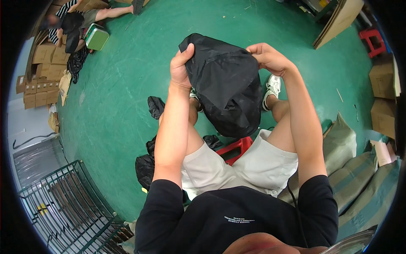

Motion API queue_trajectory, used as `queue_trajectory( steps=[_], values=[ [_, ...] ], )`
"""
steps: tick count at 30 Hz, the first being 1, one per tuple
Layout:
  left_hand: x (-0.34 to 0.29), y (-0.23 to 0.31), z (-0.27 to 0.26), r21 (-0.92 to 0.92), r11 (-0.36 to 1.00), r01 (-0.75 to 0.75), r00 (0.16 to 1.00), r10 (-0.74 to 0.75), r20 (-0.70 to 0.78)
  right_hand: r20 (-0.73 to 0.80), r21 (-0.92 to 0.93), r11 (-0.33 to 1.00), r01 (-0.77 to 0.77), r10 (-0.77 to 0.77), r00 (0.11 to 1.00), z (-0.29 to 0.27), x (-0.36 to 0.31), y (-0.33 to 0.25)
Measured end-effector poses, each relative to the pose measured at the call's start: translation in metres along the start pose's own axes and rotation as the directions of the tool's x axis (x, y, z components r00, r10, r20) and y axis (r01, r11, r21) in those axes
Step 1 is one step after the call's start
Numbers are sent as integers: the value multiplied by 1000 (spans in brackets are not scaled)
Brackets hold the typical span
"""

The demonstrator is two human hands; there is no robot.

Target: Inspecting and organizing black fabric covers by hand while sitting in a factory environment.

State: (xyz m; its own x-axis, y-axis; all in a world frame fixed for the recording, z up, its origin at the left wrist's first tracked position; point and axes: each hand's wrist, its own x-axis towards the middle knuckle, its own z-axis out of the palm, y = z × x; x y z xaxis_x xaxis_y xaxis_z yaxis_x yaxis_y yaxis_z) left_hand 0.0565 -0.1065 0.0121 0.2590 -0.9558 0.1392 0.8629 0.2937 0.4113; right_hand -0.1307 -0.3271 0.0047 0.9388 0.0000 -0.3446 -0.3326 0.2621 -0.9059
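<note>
A black, thin, shiny fabric cover point(226, 80), bag-like and wrinkled, hangs spread out between my two hands above my knees. My left hand point(182, 67) grips its upper left edge, with the thumb on the front face and the other fingers hidden behind the fabric. At the upper right edge my right hand point(270, 58) pinches the cloth between thumb and fingers. The lower end of the cover sags in loose folds down between my legs. What is inside it, if anything, does not show.
A red stool point(237, 149) is under me. Black bundles point(145, 169) lie on the green floor by my left leg. Full woven sacks point(353, 178) stand at my right, a metal rack point(69, 203) at lower left. Far left, another person point(76, 21) sits beside cardboard boxes point(50, 63).
</note>
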Motion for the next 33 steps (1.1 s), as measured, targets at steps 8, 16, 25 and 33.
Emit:
queue_trajectory(
  steps=[8,16,25,33],
  values=[
    [0,7,-4,95,994,-45,994,54,-93,-104,458,816,352,-344,933,-9,-12,-5],
    [5,6,1,-129,991,-44,998,39,-42,78,641,639,425,-606,792,-7,-18,-4],
    [1,7,45,-113,980,-164,984,154,-93,4,737,506,447,-665,747,12,-26,-21],
    [9,18,6,183,971,-154,906,213,-367,-122,741,544,393,-466,876,-3,-19,-9]
  ],
)
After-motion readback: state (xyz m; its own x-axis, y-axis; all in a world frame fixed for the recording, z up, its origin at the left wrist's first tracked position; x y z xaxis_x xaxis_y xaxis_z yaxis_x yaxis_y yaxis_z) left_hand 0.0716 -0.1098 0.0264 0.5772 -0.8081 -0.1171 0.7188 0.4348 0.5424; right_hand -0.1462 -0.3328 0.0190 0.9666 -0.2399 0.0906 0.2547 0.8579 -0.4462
